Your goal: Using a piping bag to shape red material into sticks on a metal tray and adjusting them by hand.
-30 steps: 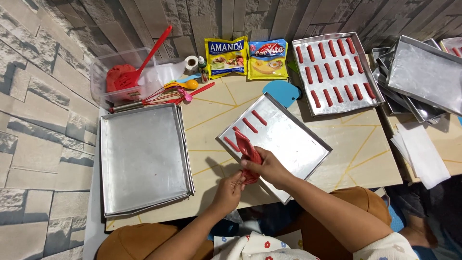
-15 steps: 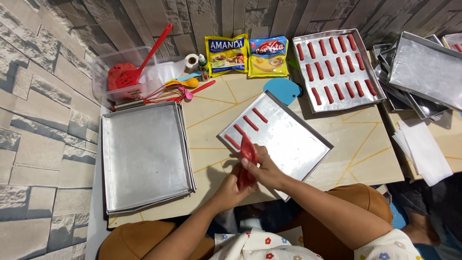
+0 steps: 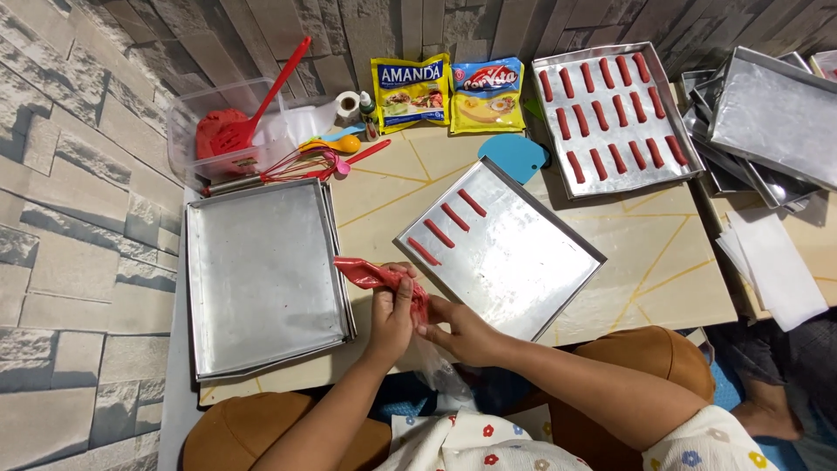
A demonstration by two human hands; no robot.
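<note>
- The left hand was closed around a red piping bag, fingers curled tight on its body, at about 7 o'clock from the middle of the view.
- The right hand sat just beside it at 4 o'clock, fingers clamped on the bag's lower end, the two hands touching each other.
- The bag's narrow red end stuck out toward 10 o'clock, over the gap between two trays; its clear tail hung down below the hands.
- A tilted metal tray lay at 1 o'clock from the hands, its near corner just beside them, with four short red strips in a row on its upper left part.
- A stack of bare trays lay at 9 o'clock of the hands, close by.
- A full tray of red strips in two rows sat at 1 o'clock, well apart, near the wall.
- A clear tub holding red dough and a red spatula stood at 11 o'clock, with coloured measuring spoons beside it.
- Two yellow packets leaned at 12 o'clock; a blue scraper lay just below them.
- More trays were piled at 2 o'clock, with white paper sheets at 3 o'clock.
</note>
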